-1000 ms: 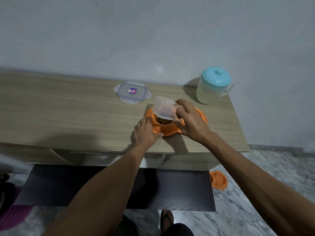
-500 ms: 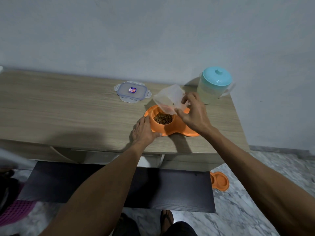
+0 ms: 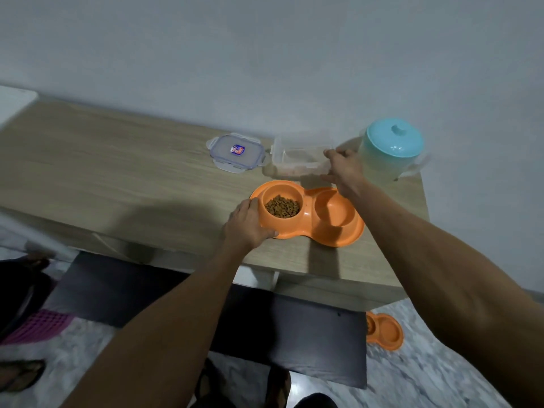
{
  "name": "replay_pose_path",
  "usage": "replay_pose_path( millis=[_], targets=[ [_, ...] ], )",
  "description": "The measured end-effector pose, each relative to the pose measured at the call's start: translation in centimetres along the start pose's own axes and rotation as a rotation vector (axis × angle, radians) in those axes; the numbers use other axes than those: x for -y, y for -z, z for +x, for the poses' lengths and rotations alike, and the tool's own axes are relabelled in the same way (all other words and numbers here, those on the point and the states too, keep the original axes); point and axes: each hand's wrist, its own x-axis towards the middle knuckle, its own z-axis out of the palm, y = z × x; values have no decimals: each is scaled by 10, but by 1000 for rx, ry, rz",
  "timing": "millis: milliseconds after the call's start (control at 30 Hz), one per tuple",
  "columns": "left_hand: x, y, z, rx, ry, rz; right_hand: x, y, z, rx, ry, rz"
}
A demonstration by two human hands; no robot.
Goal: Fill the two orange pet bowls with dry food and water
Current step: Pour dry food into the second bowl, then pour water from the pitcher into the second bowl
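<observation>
An orange double pet bowl [image 3: 351, 234] sits near the front right of the wooden table [image 3: 117, 178]. Its left cup holds brown dry food [image 3: 282, 206]; its right cup [image 3: 334, 210] looks empty. My left hand [image 3: 247, 226] grips the bowl's left rim. My right hand [image 3: 344, 169] holds the right end of a clear plastic food container [image 3: 297, 159], which stands upright on the table behind the bowl. A pitcher with a turquoise lid [image 3: 393, 151] stands at the back right corner.
The container's clear lid [image 3: 237, 153] lies flat to the left of the container. A second orange double bowl [image 3: 384, 331] lies on the marble floor below the table's right end, beside a dark mat [image 3: 294, 328]. A wall rises right behind the table.
My right hand has swung the clear container away from the left cup and set it upright on the table behind the bowl. My left hand has stayed on the rim.
</observation>
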Motion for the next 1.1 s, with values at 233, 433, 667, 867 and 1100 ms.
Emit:
replay_pose_path(
  millis=[233, 433, 667, 867, 1100],
  targets=[
    [2, -4, 2, -42, -24, -16, -13, -12, 21, -25, -116, 69],
    [1, -4, 2, -45, -16, -4, -24, -21, 32, -76, -131, -14],
    [5, -9, -1, -66, -27, 81, -18, -27, 16, -160, -102, -222],
    [6, -1, 0, -40, -71, 132, -12, -16, -1, -93, -155, -271],
    [-23, 8, -3, -139, -207, 216, -14, 21, -53, -403, -108, -268]
  ],
)
